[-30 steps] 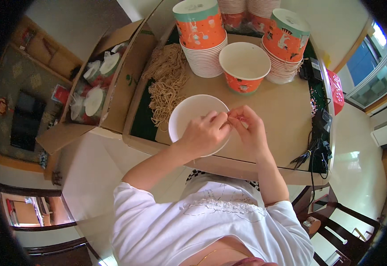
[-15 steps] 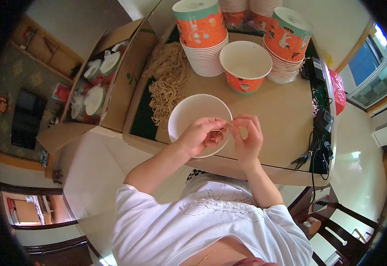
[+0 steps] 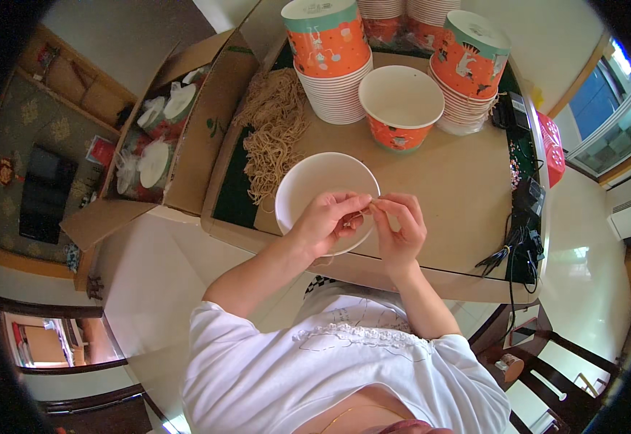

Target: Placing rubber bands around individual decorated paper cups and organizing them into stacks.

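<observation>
A white-lined paper bucket [image 3: 302, 186] sits at the table's near edge, its open mouth tipped toward me. My left hand [image 3: 330, 219] is over the bucket's opening, thumb and fingers pinched on a thin beige cord. A loose length of this cord [image 3: 321, 262] dangles below the left wrist, past the rim. At the bucket's right rim, my right hand [image 3: 401, 230] pinches the cord too, its fingertips meeting those of the left. The fingers hide the exact spot where cord and rim meet. A heap of loose beige cords [image 3: 276, 145] lies left of the bucket.
Behind stands another upright orange bucket [image 3: 401, 101], between bucket stacks on the left [image 3: 330, 65] and right [image 3: 471, 65]. An open cardboard box [image 3: 203, 126] with wrapped buckets is at left. Black cables and adapters [image 3: 521, 239] line the table's right edge.
Both hands stay at the bucket's rim. The right hand has shifted slightly left and its fingers have closed in a little; the dangling cord has swung a little.
</observation>
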A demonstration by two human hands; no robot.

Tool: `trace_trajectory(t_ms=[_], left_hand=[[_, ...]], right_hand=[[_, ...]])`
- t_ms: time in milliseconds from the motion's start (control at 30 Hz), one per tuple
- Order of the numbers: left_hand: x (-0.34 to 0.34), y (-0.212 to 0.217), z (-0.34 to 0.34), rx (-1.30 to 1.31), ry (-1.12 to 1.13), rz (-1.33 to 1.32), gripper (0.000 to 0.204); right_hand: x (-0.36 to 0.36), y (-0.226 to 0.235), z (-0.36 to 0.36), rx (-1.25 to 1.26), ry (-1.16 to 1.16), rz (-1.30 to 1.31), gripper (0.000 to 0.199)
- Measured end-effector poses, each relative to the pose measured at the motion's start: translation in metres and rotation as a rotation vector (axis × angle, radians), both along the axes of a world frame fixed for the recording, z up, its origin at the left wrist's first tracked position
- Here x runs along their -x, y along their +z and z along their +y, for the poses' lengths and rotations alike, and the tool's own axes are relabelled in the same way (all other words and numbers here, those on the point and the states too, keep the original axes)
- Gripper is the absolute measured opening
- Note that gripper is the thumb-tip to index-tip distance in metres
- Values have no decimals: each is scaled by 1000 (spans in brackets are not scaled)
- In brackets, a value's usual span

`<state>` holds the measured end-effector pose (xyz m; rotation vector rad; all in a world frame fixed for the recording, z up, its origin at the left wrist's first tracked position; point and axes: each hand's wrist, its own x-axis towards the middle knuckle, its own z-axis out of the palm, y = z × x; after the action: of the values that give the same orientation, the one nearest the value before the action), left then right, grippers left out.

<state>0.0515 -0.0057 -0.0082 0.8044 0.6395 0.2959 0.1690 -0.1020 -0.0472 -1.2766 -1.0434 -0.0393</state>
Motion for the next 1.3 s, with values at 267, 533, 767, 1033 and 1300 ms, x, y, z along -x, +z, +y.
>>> trace_trajectory(t_ms=[267,533,767,1033,1300], left_hand=[[6,2,-3,-8,-52,-75,12],[6,3,-3,-81,-44,-35,12],[8,0,-1,-80,-62,-35,13],[9,0,1,-30,-59,-13,12],[8,3,-2,-84,20,66,11]], right_hand=[[-2,4,-7,106,135,42,17],[-13,7,-12,189,314,334,14],[-14,4,-9,193,368,360,14],[-11,7,-8,150,264,199,16],[-15,12,-7,100,91,-215,14]])
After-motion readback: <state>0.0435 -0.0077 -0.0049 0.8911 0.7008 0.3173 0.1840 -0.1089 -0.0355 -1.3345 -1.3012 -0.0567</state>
